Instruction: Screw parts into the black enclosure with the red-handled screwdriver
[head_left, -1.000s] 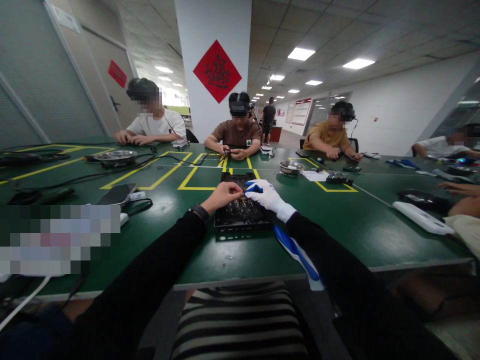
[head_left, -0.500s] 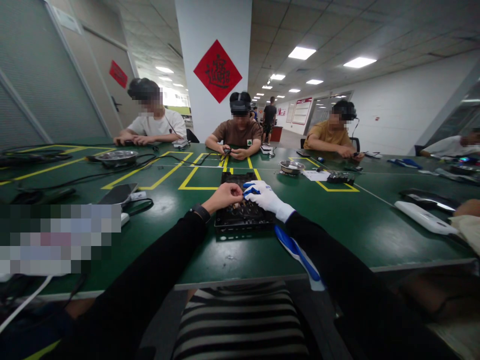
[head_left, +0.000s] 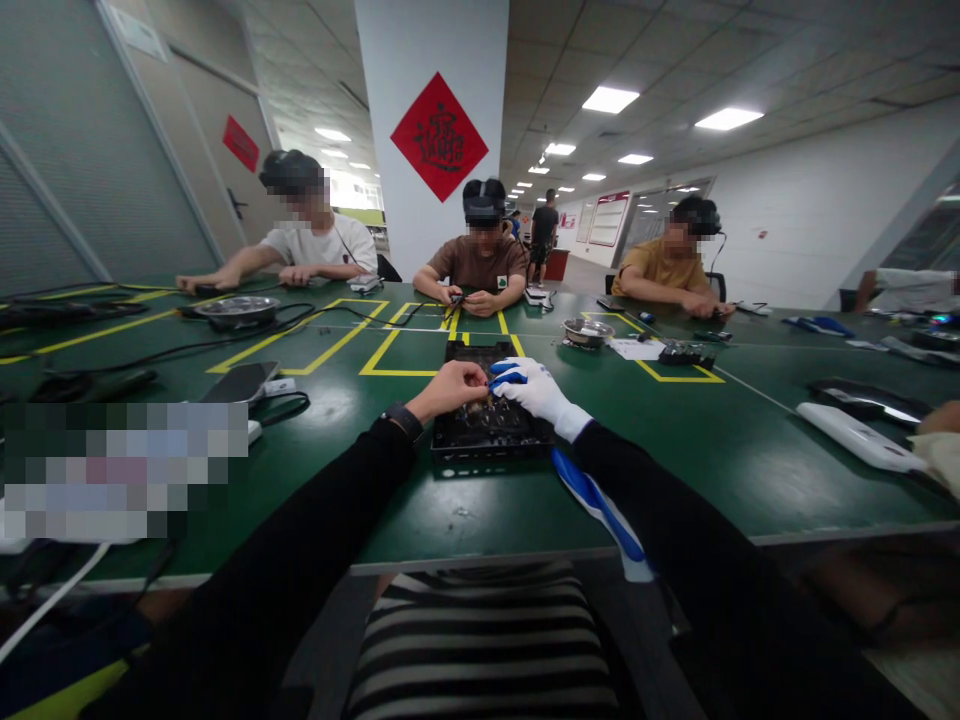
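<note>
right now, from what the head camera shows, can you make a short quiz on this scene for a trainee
1. True or false: the left hand is bare and the right hand is gloved.

2. What are both hands working over?
A. the metal bowl
B. the black casing
C. the white paper

3. On which side of the casing, as the camera sees it, does the loose blue-and-white glove lie?

Key: 1. True. 2. B. 3. Right.
</note>
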